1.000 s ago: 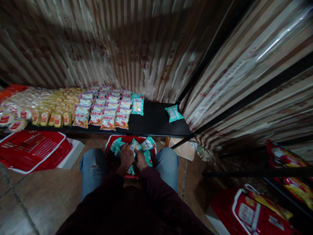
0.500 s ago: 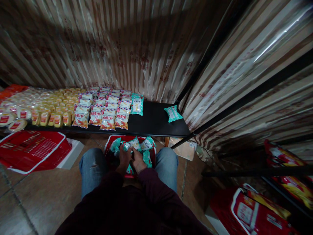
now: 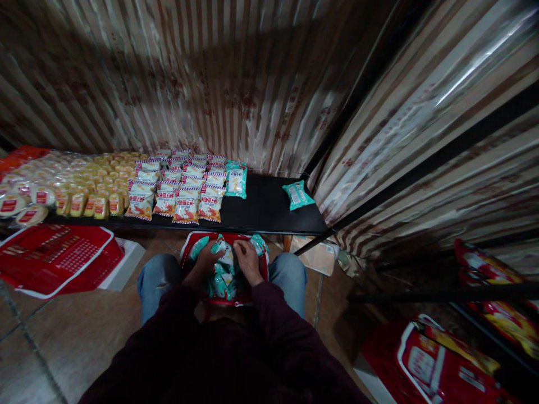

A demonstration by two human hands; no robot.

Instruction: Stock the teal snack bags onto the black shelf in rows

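Note:
Between my knees is a red basket [image 3: 184, 252] of teal-and-white snack packets [image 3: 221, 280]. My left hand [image 3: 206, 261] is inside its left half, fingers closed around the edge of a teal snack packet [image 3: 227, 255]. On the right side of the basket, my right hand [image 3: 249, 262] is closed, with its fingers curled in beside that packet. Whatever its fingertips may hold is too small and dark to make out. Another teal packet [image 3: 258, 244] lies past my right hand at the basket's back right corner.
A black shelf [image 3: 265, 210] runs ahead, bearing rows of white-and-orange snack bags [image 3: 187, 202], yellow wrapped cakes [image 3: 101, 206], an upright teal packet [image 3: 236, 180] and one lying packet [image 3: 298, 194]. Red baskets [image 3: 63, 258] stand left and right. A black post [image 3: 379, 196] slants at right.
My hands, close together over the packets before, have moved apart, left hand leftward and right hand rightward. Packets in the basket have shifted, with more showing between my hands.

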